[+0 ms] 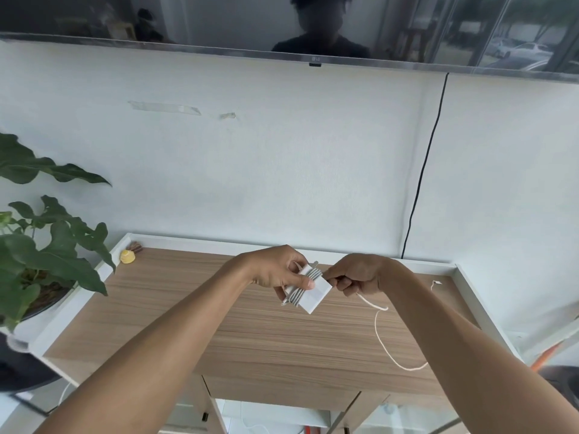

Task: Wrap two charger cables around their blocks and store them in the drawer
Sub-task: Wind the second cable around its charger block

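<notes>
Up above the wooden tabletop (250,333), both hands meet around a white charger block (315,294). The left hand (275,269) grips the block, thumb pressed across several turns of white cable (302,285) already wound round its middle, fingers behind it. The right hand (357,274) pinches the free run of the same cable just beside the block's upper right edge, its fingers curled closed on the cord. From that hand the loose cable (388,349) drops in a slack curve onto the tabletop and passes behind the right forearm; its small connector end (437,282) lies near the raised white rim at the far right. A leafy potted plant (40,245) stands off the left edge (a small yellow object (127,256) sits in the far-left corner), and a black cord (421,170) hangs down the wall.
</notes>
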`<state>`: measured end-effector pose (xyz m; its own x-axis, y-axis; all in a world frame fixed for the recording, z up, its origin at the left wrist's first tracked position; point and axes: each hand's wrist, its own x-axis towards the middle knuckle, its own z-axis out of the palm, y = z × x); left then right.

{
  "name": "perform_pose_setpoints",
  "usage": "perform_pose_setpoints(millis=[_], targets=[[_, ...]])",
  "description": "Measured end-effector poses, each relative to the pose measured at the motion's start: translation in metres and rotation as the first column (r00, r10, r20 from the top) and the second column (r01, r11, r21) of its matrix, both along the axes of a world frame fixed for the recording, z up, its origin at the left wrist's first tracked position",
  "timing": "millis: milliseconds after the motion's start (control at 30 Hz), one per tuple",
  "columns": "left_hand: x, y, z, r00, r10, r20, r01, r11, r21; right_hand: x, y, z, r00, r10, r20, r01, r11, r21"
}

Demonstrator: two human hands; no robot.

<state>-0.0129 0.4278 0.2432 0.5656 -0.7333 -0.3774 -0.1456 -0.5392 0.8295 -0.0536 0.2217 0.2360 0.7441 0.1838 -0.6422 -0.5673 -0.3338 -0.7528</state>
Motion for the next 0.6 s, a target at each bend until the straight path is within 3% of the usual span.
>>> perform_pose_setpoints(millis=[167,267,333,467,600], targets=[[0.005,-0.001,-0.005,0.987,0.065,0.146,-0.072,0.996,0.043,0.004,0.014,0.009,0.984,-0.04,0.174,0.077,0.974,-0.211],[0.009,-0.002,-0.005,0.928,0.097,0.359,-0.146,0.983,0.112,0.006,0.023,0.015,0.933,-0.055,0.354,0.179,0.927,-0.329],[0.012,0.0,-0.008,0.894,0.168,0.415,-0.219,0.973,0.077,0.004,0.028,0.019,0.879,0.004,0.476,0.214,0.89,-0.403],[0.016,0.001,-0.013,0.901,0.377,0.214,-0.352,0.925,-0.145,-0.009,0.044,0.019,0.691,0.233,0.684,0.293,0.775,-0.56],[0.016,-0.007,-0.016,0.871,0.49,0.045,-0.463,0.847,-0.26,-0.017,0.05,0.002,0.511,0.299,0.806,0.395,0.751,-0.53]])
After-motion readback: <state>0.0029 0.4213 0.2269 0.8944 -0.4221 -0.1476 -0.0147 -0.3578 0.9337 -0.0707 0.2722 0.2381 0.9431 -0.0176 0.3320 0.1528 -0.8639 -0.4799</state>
